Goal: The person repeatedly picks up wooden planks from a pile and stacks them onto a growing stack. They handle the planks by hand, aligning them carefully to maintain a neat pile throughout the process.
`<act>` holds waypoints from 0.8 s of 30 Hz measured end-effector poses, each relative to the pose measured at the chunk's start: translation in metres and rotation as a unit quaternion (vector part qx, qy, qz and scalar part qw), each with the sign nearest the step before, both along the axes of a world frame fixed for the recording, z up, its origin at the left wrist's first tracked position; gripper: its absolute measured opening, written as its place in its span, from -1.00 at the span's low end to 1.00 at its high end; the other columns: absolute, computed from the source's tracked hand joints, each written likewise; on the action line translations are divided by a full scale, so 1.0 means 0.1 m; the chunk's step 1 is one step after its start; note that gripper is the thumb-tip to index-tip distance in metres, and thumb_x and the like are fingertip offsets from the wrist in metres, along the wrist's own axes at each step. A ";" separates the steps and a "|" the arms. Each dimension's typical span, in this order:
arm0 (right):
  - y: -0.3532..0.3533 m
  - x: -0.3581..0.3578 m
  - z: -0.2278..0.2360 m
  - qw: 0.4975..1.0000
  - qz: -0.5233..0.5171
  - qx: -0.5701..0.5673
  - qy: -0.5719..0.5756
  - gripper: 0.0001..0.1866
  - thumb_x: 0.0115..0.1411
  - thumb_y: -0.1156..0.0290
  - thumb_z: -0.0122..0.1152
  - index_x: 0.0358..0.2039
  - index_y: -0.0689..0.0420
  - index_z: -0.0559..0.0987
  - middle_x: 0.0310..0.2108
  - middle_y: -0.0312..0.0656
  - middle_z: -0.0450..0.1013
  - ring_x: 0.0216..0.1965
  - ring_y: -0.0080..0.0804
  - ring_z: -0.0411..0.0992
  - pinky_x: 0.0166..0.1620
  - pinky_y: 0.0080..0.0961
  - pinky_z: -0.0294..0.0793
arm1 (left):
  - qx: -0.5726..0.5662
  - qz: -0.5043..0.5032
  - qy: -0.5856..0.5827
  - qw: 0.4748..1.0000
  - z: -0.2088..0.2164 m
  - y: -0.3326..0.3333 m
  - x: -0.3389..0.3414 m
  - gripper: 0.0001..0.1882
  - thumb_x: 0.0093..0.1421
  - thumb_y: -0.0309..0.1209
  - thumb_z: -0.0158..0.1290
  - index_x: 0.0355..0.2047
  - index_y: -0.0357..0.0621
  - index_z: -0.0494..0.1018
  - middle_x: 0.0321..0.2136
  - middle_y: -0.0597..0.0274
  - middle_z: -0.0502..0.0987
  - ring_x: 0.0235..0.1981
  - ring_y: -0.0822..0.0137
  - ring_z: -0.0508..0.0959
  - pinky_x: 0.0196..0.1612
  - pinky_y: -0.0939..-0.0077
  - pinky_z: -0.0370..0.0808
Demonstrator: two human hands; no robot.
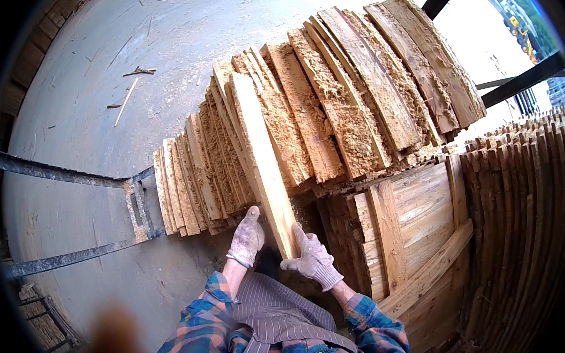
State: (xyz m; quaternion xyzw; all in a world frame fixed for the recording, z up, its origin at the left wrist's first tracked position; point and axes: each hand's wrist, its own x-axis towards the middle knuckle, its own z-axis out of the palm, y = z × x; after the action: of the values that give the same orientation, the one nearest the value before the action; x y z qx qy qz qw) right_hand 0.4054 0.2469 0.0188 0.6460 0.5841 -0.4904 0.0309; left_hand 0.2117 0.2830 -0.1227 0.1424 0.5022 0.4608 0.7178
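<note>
A pale, clean-faced wooden board (262,158) lies on top of a long row of leaning boards, its near end pointing toward me. My right hand (312,259), in a whitish work glove, grips that near end, thumb on one side. Left of the board is my left hand (246,237), gloved too, close to the near edge of the row. Its thumb points up, while its other fingers are mostly hidden, so I cannot tell whether it grips anything. The leaning boards (304,111) overlap one another and carry thick clumps of sawdust.
A dark metal frame (65,172) stands at the left on a grey floor (101,122) strewn with wood splinters. Right of me are a nailed wooden panel (418,208) and tall stacks of thin boards (521,228). Dark metal bars (523,81) cross at the upper right.
</note>
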 end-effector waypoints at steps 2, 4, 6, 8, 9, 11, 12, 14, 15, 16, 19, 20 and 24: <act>-0.07 -0.10 0.10 0.999 -0.009 -0.024 -0.033 0.12 -0.23 -0.05 0.44 0.28 0.06 0.06 0.04 0.15 0.24 0.02 0.08 0.32 0.03 -0.18 0.38 | 0.045 -0.043 0.143 0.988 0.09 0.10 0.19 -0.58 0.31 -0.30 -0.12 0.08 -0.33 0.30 0.02 0.09 0.43 0.07 0.41 0.40 0.10 0.60 0.33; -0.07 -0.06 0.10 0.997 0.018 0.051 -0.060 -0.04 -0.10 -0.14 0.30 0.26 0.00 0.15 -0.09 0.05 0.33 -0.06 0.01 0.39 -0.06 -0.18 0.43 | 0.030 -0.068 0.254 0.964 0.70 0.23 0.43 -0.43 0.31 -0.08 -0.14 0.13 -0.32 0.27 0.09 0.02 0.37 0.12 0.37 0.33 0.21 0.53 0.19; -0.16 0.20 -0.01 0.999 -0.016 0.034 -0.009 -0.19 0.02 -0.13 0.18 0.24 -0.10 0.21 -0.11 0.00 0.34 -0.08 -0.02 0.39 -0.07 -0.20 0.42 | 0.200 -0.040 0.092 0.975 0.35 0.12 0.43 -0.45 0.28 -0.24 -0.08 0.18 -0.30 0.18 0.07 0.08 0.39 0.10 0.36 0.39 0.26 0.43 0.23; -0.23 0.22 0.09 0.997 0.007 0.074 -0.020 -0.29 0.08 -0.12 0.10 0.22 -0.16 0.24 -0.11 -0.04 0.35 -0.11 -0.04 0.41 -0.09 -0.22 0.41 | 0.159 0.008 0.082 0.984 0.33 0.01 0.36 -0.48 0.20 -0.31 0.06 0.13 -0.25 0.24 -0.11 0.19 0.46 -0.04 0.35 0.45 0.12 0.47 0.34; -0.31 0.33 0.01 0.995 0.001 0.095 -0.006 -0.28 0.08 -0.13 0.10 0.22 -0.15 0.23 -0.13 -0.03 0.35 -0.13 -0.05 0.41 -0.10 -0.22 0.41 | 0.178 -0.034 0.079 0.980 0.68 0.03 0.59 -0.43 0.14 -0.21 0.15 0.08 -0.25 0.27 -0.15 0.22 0.45 -0.11 0.35 0.46 0.01 0.47 0.38; -0.54 0.48 0.17 0.992 -0.020 0.116 0.038 -0.27 0.08 -0.16 0.08 0.23 -0.15 0.24 -0.18 -0.06 0.36 -0.14 -0.07 0.41 -0.13 -0.23 0.41 | 0.200 -0.075 0.112 0.971 1.07 -0.16 0.69 -0.40 0.13 -0.07 0.12 -0.03 -0.31 0.29 -0.22 0.20 0.45 -0.20 0.38 0.46 -0.06 0.51 0.40; -0.70 0.55 0.27 0.990 -0.034 0.117 0.073 -0.27 0.08 -0.18 0.07 0.23 -0.17 0.25 -0.20 -0.07 0.35 -0.16 -0.08 0.41 -0.15 -0.24 0.42 | 0.193 -0.075 0.059 0.977 1.30 -0.32 0.73 -0.36 0.10 -0.05 0.14 -0.01 -0.30 0.29 -0.19 0.17 0.46 -0.16 0.33 0.48 -0.03 0.45 0.41; -1.09 0.71 0.23 0.963 -0.125 0.187 0.150 -0.27 0.09 -0.04 0.19 0.23 -0.07 0.26 -0.19 -0.08 0.37 -0.16 -0.16 0.42 -0.11 -0.35 0.42 | 0.198 -0.114 -0.009 0.973 1.57 -0.64 0.76 -0.32 0.06 -0.04 0.17 0.02 -0.29 0.28 -0.16 0.14 0.46 -0.10 0.27 0.48 0.00 0.40 0.43; -1.28 0.84 0.12 0.940 -0.185 0.229 0.176 -0.27 0.09 0.01 0.22 0.23 -0.04 0.26 -0.18 -0.08 0.38 -0.15 -0.19 0.43 -0.09 -0.38 0.42 | 0.195 -0.138 -0.009 0.971 1.67 -0.81 0.87 -0.27 0.01 -0.04 0.22 0.04 -0.30 0.26 -0.11 0.12 0.46 -0.08 0.21 0.50 -0.01 0.38 0.46; -1.44 0.98 0.10 0.911 -0.240 0.270 0.201 -0.27 0.09 0.06 0.25 0.23 -0.02 0.26 -0.17 -0.08 0.38 -0.14 -0.21 0.43 -0.07 -0.41 0.42 | 0.203 -0.169 -0.053 0.963 1.87 -1.02 1.07 -0.34 0.02 -0.15 0.22 0.01 -0.32 0.28 -0.15 0.10 0.50 -0.12 0.23 0.53 -0.07 0.43 0.48; -1.86 1.62 -0.22 0.821 -0.342 0.297 0.349 -0.34 0.20 0.10 0.12 0.19 0.25 0.25 0.11 -0.03 0.33 0.06 -0.26 0.34 0.07 -0.44 0.33 | 0.273 -0.325 0.099 0.900 2.19 -1.79 1.74 -0.50 0.10 -0.30 0.11 -0.02 -0.35 0.31 -0.18 0.05 0.52 -0.14 0.29 0.53 -0.08 0.49 0.46; -2.05 1.85 -0.18 0.740 -0.377 0.245 0.501 -0.37 0.22 0.14 0.11 0.19 0.26 0.26 0.14 -0.06 0.32 0.09 -0.30 0.32 0.09 -0.47 0.31 | 0.298 -0.370 0.139 0.869 2.26 -2.05 1.98 -0.56 0.14 -0.34 0.06 -0.03 -0.36 0.32 -0.19 0.03 0.53 -0.14 0.31 0.53 -0.07 0.50 0.45; -3.21 2.32 0.47 0.706 -0.488 0.323 0.398 -0.51 0.19 0.36 0.08 0.10 0.31 0.34 -0.03 0.02 0.45 -0.01 -0.25 0.43 0.02 -0.45 0.38 | 0.175 -0.407 -0.042 0.895 1.75 -3.02 2.44 -0.59 0.25 -0.31 -0.07 0.03 -0.31 0.30 -0.09 0.09 0.44 -0.04 0.31 0.43 -0.02 0.48 0.39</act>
State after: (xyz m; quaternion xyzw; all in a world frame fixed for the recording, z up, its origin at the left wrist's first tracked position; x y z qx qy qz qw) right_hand 0.6376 -0.0744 0.0653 0.5560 0.2678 -0.4304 -0.6587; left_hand 0.4558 -0.0190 0.0525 0.4386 0.2810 0.2144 0.8263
